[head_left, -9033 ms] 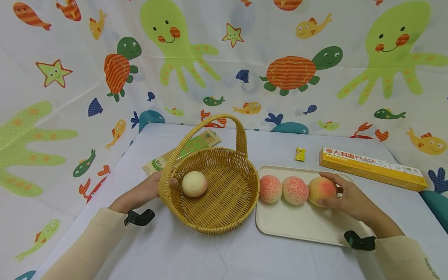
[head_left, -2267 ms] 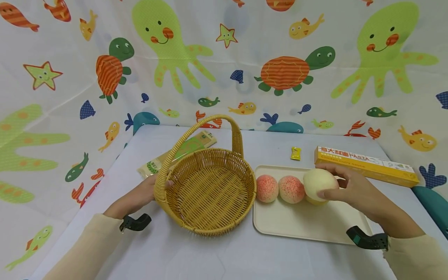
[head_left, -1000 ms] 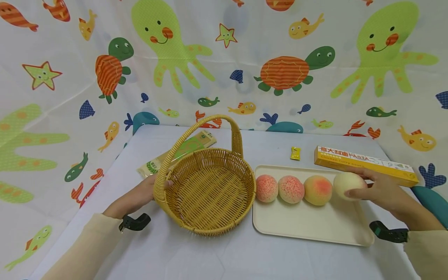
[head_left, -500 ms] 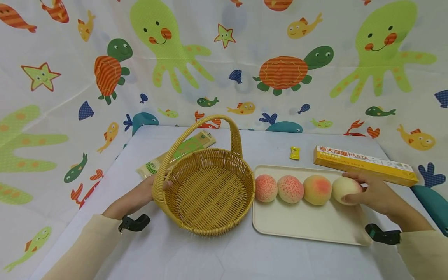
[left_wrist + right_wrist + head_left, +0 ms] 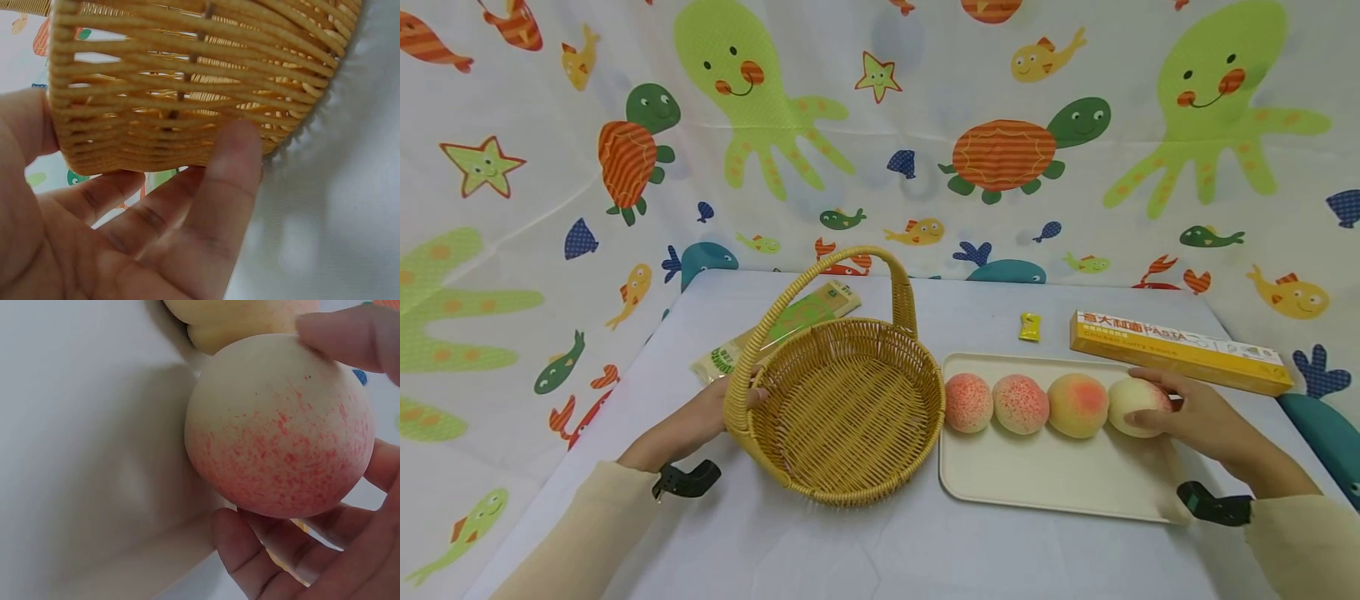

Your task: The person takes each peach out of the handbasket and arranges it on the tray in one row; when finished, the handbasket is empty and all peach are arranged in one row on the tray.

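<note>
In the head view my left hand (image 5: 696,421) grips the left rim of the wicker basket (image 5: 850,425), beside the foot of its arched handle. The left wrist view has the fingers along the outside of the woven wall (image 5: 156,100). Nothing lies inside the basket. My right hand (image 5: 1202,417) holds a pale peach (image 5: 1131,404) at the right end of the beige tray (image 5: 1052,475), thumb on the near side. Red speckles cover part of this peach (image 5: 281,437) in the right wrist view. To its left sit a yellow-orange peach (image 5: 1078,404) and two pink-speckled peaches (image 5: 1020,404).
A yellow pasta box (image 5: 1180,354) lies behind the tray at the right. A small yellow packet (image 5: 1030,327) is behind the tray too. Behind the basket lies a flat green-and-tan package (image 5: 808,312). A patterned cloth (image 5: 925,100) hangs at the back.
The pale peach, in the basket at first, has been carried right over the tray and lowered beside the yellow-orange peach. My left hand has stayed on the basket.
</note>
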A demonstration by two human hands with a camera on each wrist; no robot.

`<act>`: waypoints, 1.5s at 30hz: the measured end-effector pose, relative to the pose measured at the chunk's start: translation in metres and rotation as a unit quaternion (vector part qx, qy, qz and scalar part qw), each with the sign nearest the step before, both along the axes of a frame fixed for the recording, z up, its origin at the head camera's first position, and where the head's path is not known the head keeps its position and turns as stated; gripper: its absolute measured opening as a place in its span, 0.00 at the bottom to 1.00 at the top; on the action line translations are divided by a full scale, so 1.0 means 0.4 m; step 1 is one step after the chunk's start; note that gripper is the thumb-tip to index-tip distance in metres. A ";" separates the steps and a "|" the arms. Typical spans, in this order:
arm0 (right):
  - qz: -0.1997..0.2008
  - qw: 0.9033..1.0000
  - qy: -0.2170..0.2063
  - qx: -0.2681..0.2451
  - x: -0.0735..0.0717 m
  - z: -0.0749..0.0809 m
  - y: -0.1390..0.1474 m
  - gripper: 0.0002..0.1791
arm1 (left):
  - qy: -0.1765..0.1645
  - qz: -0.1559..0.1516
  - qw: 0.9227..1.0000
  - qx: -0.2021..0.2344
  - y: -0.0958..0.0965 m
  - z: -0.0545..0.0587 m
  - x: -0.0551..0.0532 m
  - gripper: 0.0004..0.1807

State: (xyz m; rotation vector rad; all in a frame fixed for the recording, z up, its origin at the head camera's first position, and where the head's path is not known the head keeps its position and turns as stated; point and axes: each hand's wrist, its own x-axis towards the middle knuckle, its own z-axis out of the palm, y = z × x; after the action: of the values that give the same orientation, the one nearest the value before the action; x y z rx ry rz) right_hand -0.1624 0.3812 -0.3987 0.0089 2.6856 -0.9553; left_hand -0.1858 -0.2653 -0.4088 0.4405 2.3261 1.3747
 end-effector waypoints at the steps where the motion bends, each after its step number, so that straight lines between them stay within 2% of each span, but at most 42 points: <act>1: -0.004 1.000 -0.003 -0.002 0.000 -0.002 0.001 0.48 | 0.000 -0.001 1.000 0.002 0.000 0.000 0.000 0.30; 6: -0.011 1.000 -0.003 -0.017 0.003 -0.008 0.003 0.49 | -0.003 0.002 1.000 0.011 0.000 0.006 0.004 0.31; 13: -0.019 1.000 0.002 -0.010 0.005 -0.007 -0.001 0.49 | 0.000 0.006 1.000 0.004 0.002 0.006 0.003 0.30; 24: -0.011 1.000 0.000 -0.007 0.005 -0.009 0.003 0.50 | 0.017 0.002 1.000 -0.012 0.002 -0.001 -0.003 0.29; 33: -0.022 1.000 0.002 -0.004 0.007 -0.015 -0.002 0.51 | -0.001 0.010 1.000 -0.007 0.001 -0.001 -0.001 0.32; 45: -0.022 0.999 0.002 0.026 0.004 -0.009 -0.004 0.53 | -0.003 0.006 1.000 -0.004 0.003 0.005 -0.002 0.31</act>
State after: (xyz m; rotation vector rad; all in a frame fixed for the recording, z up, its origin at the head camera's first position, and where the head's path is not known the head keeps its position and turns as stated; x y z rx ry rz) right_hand -0.1606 0.3795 -0.4022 0.0761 2.7244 -0.8987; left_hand -0.1866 -0.2640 -0.4067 0.4207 2.3317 1.3708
